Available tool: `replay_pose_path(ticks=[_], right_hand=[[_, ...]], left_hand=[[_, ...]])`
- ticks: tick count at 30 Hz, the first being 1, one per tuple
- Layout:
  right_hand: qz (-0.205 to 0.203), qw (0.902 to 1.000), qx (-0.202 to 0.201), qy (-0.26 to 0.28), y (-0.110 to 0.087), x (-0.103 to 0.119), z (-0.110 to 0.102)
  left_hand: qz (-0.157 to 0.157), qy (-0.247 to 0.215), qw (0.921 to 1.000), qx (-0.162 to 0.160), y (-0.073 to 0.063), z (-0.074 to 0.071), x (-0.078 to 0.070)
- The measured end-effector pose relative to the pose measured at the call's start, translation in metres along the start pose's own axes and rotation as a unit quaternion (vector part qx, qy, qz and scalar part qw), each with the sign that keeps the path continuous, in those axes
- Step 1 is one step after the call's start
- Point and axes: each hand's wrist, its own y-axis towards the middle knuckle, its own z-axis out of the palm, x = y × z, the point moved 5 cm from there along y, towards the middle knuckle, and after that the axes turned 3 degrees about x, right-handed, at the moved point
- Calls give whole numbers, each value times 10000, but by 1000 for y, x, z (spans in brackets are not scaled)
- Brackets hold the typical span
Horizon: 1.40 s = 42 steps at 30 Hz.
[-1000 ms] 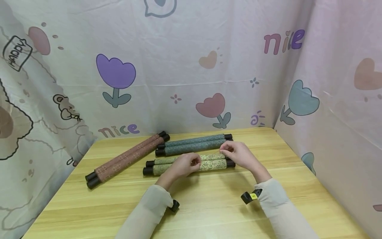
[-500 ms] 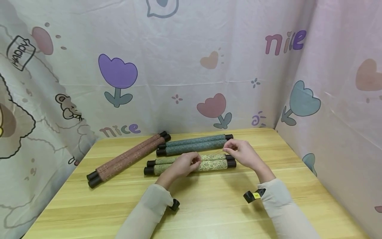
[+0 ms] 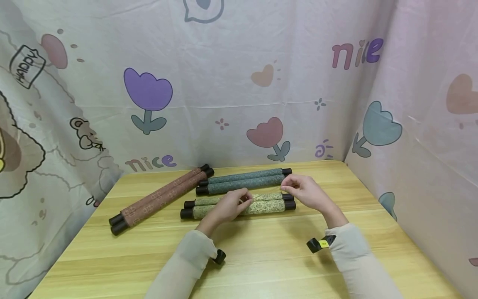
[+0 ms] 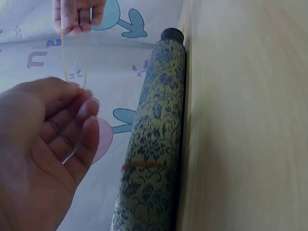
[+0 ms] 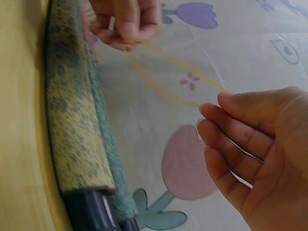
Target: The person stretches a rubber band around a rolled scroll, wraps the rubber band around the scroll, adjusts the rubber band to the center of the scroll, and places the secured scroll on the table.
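A thin yellow rubber band spans between my two hands above the yellow scrolls. My left hand pinches one end with thumb and fingertips, over the middle of the yellow patterned scrolls. At the other end, my right hand pinches the loop near the scrolls' right black knobs. Two strands show in the right wrist view, the lower one sagging a little. The yellow pair lies side by side on the table, partly hidden by my left hand. A narrow brown band crosses the near scroll in the left wrist view.
Behind the yellow pair lie two teal scrolls with black ends. Two reddish-brown scrolls lie slanted at the left. The wooden table meets a printed cloth backdrop at the back and sides.
My right hand has drawn slightly to the right, away from my left hand, which stays nearly in place. The scrolls have not moved on the table.
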Motion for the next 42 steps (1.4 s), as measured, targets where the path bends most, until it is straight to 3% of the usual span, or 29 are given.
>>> replay_pose_path(ticks=[4,8,12,21,29,36,42], right_hand=[[-60,9993,280,244,3,4,12],[-58,9990,339,273,3,5,17],[-79,9994,292,161,4,5,17],[63,9995,-98,304,1,5,7],[65,9937,-1066,327,-1,7,-7],[125,9969,-777,-74,6,4,1],[280,9956,-692,-575,6,3,2]], left_hand=[[-70,-644,9978,-166,-1,1,-1],[8,-1349,9899,-442,-2,-2,-3],[32,-1594,9858,-534,-2,-4,-4],[-238,-1050,9930,-493,-1,-3,-1],[-254,-797,9953,-480,0,-3,0],[-146,-907,9948,-440,9,-3,-3],[-144,-515,9980,-325,16,-3,-3]])
